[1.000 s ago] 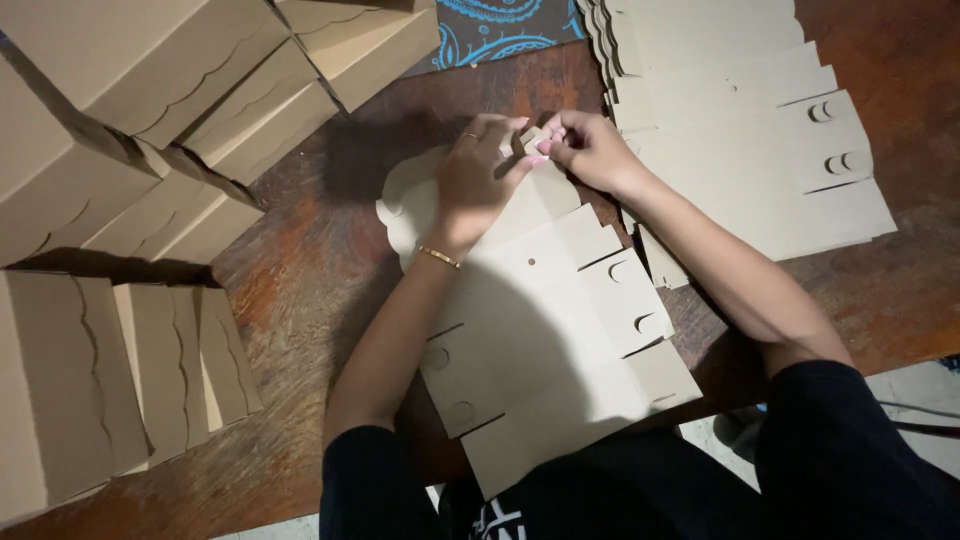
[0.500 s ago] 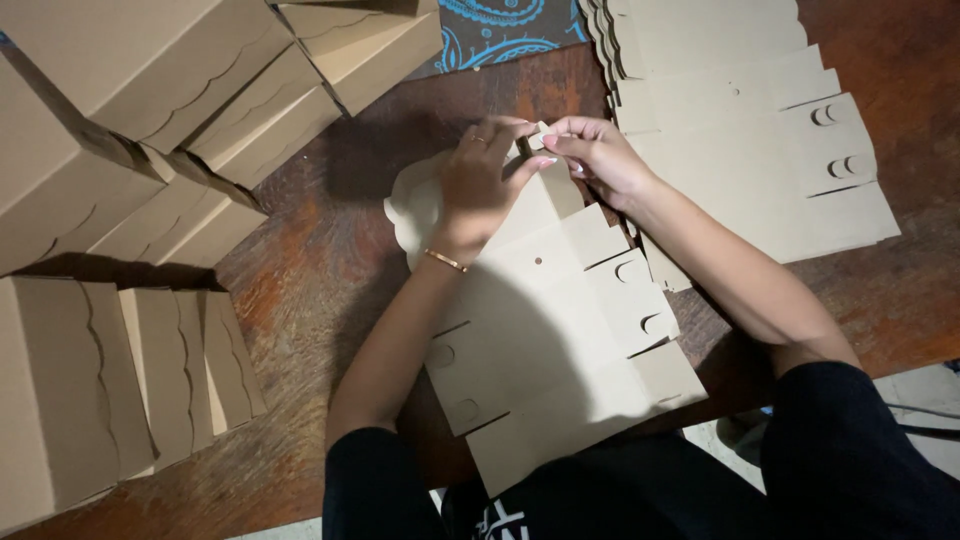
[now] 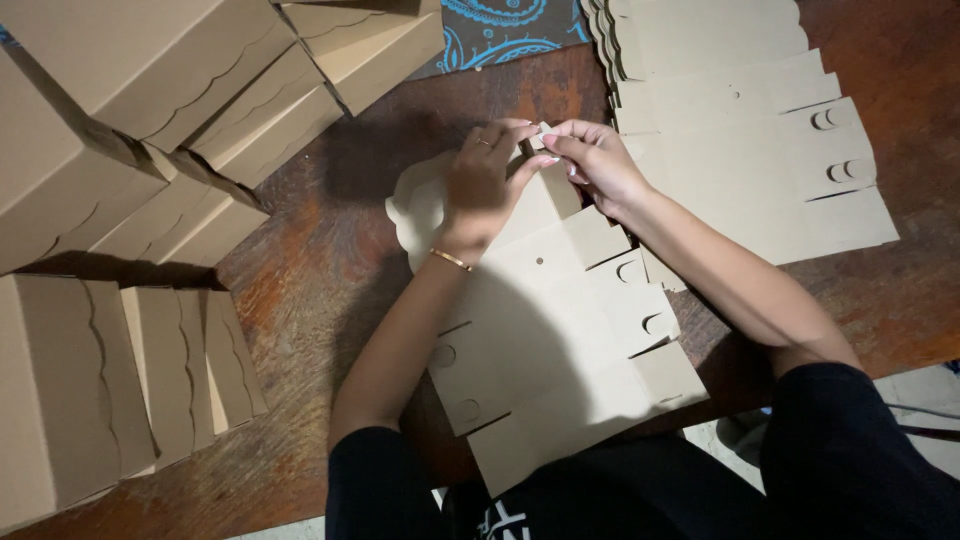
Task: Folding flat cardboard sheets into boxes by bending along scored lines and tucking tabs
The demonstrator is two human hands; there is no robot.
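Note:
A flat, unfolded kraft cardboard box blank [image 3: 560, 350] lies on the dark wooden table [image 3: 330, 290] in front of me, reaching past the near edge. My left hand [image 3: 482, 185], with a thin bracelet at the wrist and a ring, rests on the blank's far end. My right hand [image 3: 590, 160] meets it there. The fingertips of both hands pinch a small cardboard flap [image 3: 542, 135] at the blank's far edge and bend it up.
A stack of flat box blanks [image 3: 740, 130] lies at the right. Several folded cardboard boxes [image 3: 150, 100] are piled at the far left, more boxes [image 3: 110, 380] at the near left. A blue patterned cloth [image 3: 500, 30] shows at the top.
Both hands have stayed at the blank's far edge, working the small flap between the fingertips. The blank has shifted slightly.

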